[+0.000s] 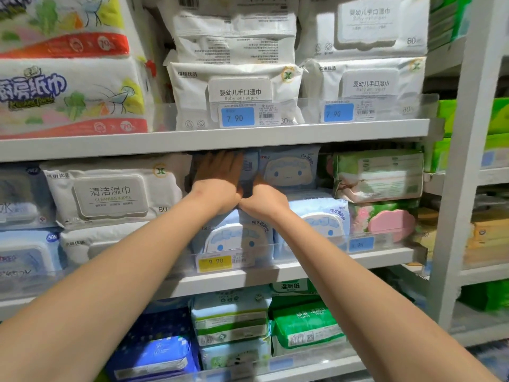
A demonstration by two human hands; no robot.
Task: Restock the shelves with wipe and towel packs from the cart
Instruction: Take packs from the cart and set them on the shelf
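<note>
Pressing flat against the back of a blue wipe pack [250, 165], the left hand [217, 175] has its fingers straight and spread, gripping nothing. An open palm suits this step, since the soft pack has to slide into the narrow gap under the upper shelf board [220, 139], and a broad push probably keeps it from buckling. The right hand [264, 198] sits just below, touching the left at the thumb base, at the pack's lower edge. Its fingers bend out of view, so I cannot tell whether it pinches the pack or only braces it from beneath.

The pack stands upright on the middle shelf [358, 260], on top of the lower blue packs [234, 235]. It is printed side inward, with small print and a barcode showing. Just beside it on the right, a cartoon-faced blue pack [289, 169] faces outward, so the column looks matched by product. A white cleaning wipes pack [110, 194] bounds the slot on the left. The yellow price tag [214, 261] below sits behind a clear front rail, which likely stops the stack sliding forward.

The placement looks nearly finished. The cart is not in view.
</note>
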